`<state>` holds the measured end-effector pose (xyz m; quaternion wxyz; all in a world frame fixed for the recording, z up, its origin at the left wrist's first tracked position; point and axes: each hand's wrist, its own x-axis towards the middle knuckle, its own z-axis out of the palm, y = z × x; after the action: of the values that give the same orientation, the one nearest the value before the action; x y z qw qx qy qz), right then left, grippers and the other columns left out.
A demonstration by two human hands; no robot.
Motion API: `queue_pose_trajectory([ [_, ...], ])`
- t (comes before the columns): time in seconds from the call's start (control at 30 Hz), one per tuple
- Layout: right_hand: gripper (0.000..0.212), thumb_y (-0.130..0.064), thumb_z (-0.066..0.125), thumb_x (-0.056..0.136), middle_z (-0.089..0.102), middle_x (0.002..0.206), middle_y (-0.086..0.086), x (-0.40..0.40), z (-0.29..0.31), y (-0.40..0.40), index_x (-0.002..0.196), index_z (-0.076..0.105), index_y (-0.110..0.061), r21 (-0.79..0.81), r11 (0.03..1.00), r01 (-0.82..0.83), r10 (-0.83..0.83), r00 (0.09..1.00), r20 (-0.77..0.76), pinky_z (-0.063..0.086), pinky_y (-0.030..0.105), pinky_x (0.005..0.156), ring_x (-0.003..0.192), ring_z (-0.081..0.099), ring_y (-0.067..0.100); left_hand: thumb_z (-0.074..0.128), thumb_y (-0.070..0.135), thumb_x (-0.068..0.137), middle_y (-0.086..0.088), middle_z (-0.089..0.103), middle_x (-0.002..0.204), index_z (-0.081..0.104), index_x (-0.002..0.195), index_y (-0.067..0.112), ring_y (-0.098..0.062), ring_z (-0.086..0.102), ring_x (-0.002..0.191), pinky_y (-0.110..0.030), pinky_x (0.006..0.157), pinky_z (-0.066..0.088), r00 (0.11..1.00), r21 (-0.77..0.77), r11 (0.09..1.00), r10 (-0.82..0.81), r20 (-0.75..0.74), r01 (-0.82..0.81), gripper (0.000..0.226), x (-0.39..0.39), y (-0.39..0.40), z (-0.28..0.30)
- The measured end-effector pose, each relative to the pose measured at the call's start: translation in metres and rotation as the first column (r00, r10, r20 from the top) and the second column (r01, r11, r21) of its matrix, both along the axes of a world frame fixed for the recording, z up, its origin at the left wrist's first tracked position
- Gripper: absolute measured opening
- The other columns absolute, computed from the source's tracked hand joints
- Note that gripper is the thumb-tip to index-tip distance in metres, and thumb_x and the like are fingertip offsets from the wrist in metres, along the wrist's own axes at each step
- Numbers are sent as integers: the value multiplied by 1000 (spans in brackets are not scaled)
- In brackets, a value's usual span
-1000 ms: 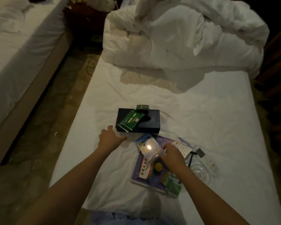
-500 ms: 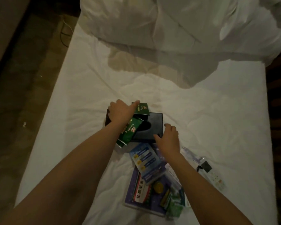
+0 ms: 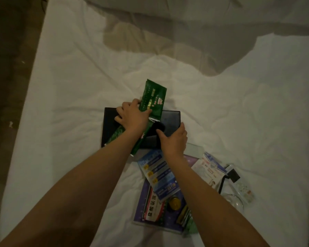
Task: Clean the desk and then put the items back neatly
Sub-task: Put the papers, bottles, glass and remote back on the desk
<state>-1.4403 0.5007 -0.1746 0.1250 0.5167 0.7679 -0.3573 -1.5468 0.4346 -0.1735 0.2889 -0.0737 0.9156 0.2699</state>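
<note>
Black box (image 3: 169, 118), on the white bed sheet (image 3: 75, 97), taken as landmark: the left hand (image 3: 132, 115), which half a second ago lay flat over the packets on its lid, now pinches a green packet (image 3: 152, 97) and has it tipped up past the box's far edge; a second green packet (image 3: 125, 138) lies across the lid beneath the forearm. Right hand (image 3: 174, 139), moved from the near edge, now grips the box's near right corner, steadying it. Judged: gathering begun; booklets and cards (image 3: 159, 175) on the box's near side untouched.

The left hand (image 3: 132, 116) has lifted a green packet (image 3: 152, 98) upright; the right hand (image 3: 174, 139) now grasps the black box (image 3: 169, 118).
</note>
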Motion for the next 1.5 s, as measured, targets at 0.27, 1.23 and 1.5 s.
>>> queue_pose_trajectory([
  [0.27,91,-44,70,81,35,146,16,1,-4,-2,148,20,-8,-14,997,73,-73,997,-20,31,46,107,133,34,34,65,45,82,-14,66,101,64,76,18,-35,54,111,-45,97,43,992,102,993,44,116,-56,28,-9,-42,22],
  [1.23,66,-39,64,86,52,130,22,72,64,17,131,36,1,-54,989,135,-131,989,72,43,41,93,116,52,38,74,24,80,-16,64,95,64,109,-2,-25,61,79,-27,55,48,940,229,936,199,279,-266,39,75,-105,92],
  [1.5,71,-41,66,84,52,130,23,158,155,5,132,37,2,-59,965,255,-255,967,4,46,42,91,114,54,38,76,26,78,-14,67,93,68,103,1,-25,64,80,-35,78,54,985,311,950,-35,168,-20,36,122,-98,189],
])
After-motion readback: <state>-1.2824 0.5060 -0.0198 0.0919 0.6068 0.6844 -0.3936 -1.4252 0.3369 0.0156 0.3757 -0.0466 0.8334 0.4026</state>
